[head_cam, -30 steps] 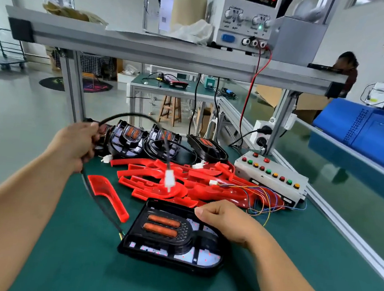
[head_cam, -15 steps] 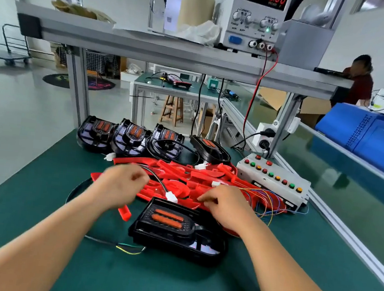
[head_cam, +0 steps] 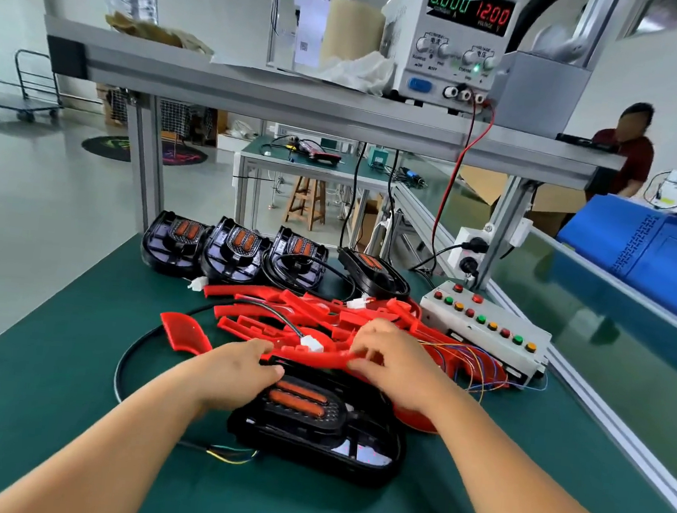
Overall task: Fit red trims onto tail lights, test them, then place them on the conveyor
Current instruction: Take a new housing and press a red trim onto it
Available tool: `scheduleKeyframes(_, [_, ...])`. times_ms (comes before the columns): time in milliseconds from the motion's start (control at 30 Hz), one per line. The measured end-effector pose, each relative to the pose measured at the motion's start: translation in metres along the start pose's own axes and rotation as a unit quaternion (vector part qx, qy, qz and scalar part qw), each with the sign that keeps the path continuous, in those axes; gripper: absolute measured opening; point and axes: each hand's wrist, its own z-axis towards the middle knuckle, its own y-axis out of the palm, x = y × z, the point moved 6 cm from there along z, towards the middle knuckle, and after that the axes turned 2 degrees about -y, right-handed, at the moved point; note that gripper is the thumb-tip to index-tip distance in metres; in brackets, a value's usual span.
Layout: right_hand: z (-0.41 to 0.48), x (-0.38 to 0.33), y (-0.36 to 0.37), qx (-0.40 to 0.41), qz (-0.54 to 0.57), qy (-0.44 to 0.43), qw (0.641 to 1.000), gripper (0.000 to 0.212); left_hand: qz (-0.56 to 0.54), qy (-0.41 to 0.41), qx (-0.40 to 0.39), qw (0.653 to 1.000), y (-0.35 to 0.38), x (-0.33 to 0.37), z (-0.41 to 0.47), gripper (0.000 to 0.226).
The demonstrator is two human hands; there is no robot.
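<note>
The tail light (head_cam: 314, 423) lies on the table (head_cam: 50, 352) before the person; the left hand (head_cam: 234, 374) has let its cable (head_cam: 119, 367) go and joined the right hand (head_cam: 396, 365), both now pinching one red trim (head_cam: 310, 357) over the light's far edge. Fitting looks about to begin; testing remains.

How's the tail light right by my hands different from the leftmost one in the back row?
The near tail light lies flat; the leftmost tail light stands tilted in a row. The right hand holds a trim across the near one's far edge; the leftmost has none on it. Both are black with two orange bars.
</note>
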Motion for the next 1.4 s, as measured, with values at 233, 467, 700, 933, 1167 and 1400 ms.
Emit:
scheduleKeyframes(233, [-0.031, 0.024, -0.017, 0.142, 0.433, 0.129, 0.881, 0.016, -0.368, 0.053, -0.041, 0.927, 0.006, 0.014, -0.011, 0.025])
scheduleKeyframes(467, [-0.046, 0.036, -0.016, 0.247, 0.696, 0.139, 0.66, 0.019, -0.49, 0.081, 0.059, 0.866, -0.003, 0.01, -0.005, 0.029])
scheduleKeyframes(700, [-0.034, 0.02, 0.001, 0.226, 0.598, 0.148, 0.755, 0.02, -0.511, 0.094, 0.095, 0.849, 0.002, 0.001, 0.005, 0.03])
scheduleKeyframes(933, [-0.031, 0.014, 0.011, 0.224, 0.549, 0.169, 0.787, 0.013, -0.539, 0.107, 0.104, 0.829, 0.003, -0.003, 0.007, 0.032])
scheduleKeyframes(1167, [-0.026, 0.012, 0.007, 0.203, 0.534, 0.201, 0.796, 0.011, -0.535, 0.139, 0.108, 0.826, 0.004, 0.005, 0.006, 0.023])
scheduleKeyframes(1400, [-0.022, 0.01, 0.024, 0.165, 0.631, 0.286, 0.702, 0.019, -0.542, 0.162, 0.111, 0.817, 0.003, 0.011, 0.002, 0.037])
